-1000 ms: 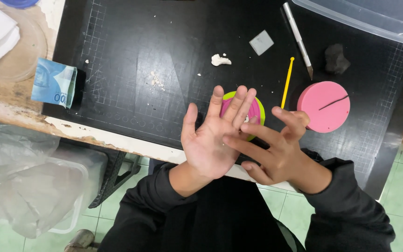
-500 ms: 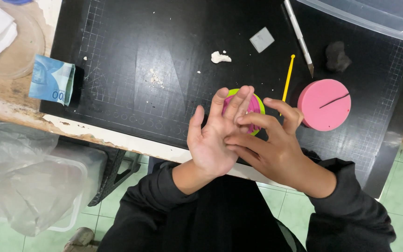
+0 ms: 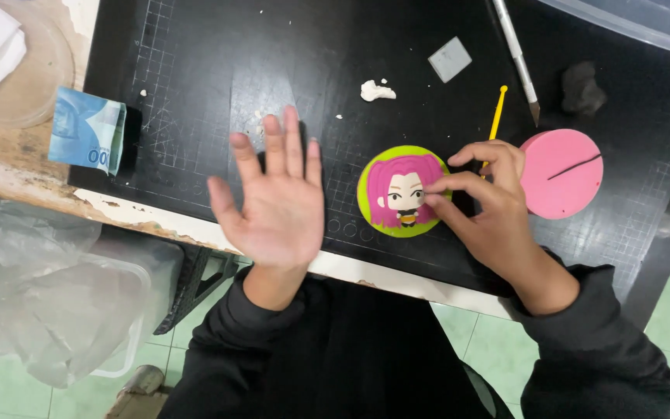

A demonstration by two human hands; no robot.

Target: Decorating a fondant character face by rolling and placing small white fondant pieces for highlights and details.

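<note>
Green round disc point(image 3: 402, 191) with a pink-haired clay figure on it lies centre-right of frame on the black cutting mat point(image 3: 219, 62), near the mat's lower edge. Half a second ago both hands were pressed together over it, hiding most of the disc; now they have parted and the whole figure shows.

Right hand point(image 3: 490, 209) sits just right of the disc, index finger and thumb touching the disc's right rim at the figure's hair; fingers bent, pinching lightly, not lifting. Left hand point(image 3: 273, 198) has moved left, now centre frame, palm flat and open, fingers spread, holding nothing, apart from the disc with a strip of bare mat between.

Just right of the right hand: pink round disc point(image 3: 561, 172) with a dark line across it, partly behind the knuckles. Yellow stick tool point(image 3: 496, 116) runs up from behind the right fingers. Above it, a craft knife point(image 3: 515, 48) lies diagonal at upper right. Grey square piece point(image 3: 450, 59), white clay scrap point(image 3: 374, 91) and dark clay lump point(image 3: 581, 87) in the upper part of frame.

Open mat lies upper centre and upper left. Folded blue banknote point(image 3: 85, 140) on the mat's left edge. Table edge runs diagonal below both hands; clear plastic box point(image 3: 645, 23) at top right corner.
</note>
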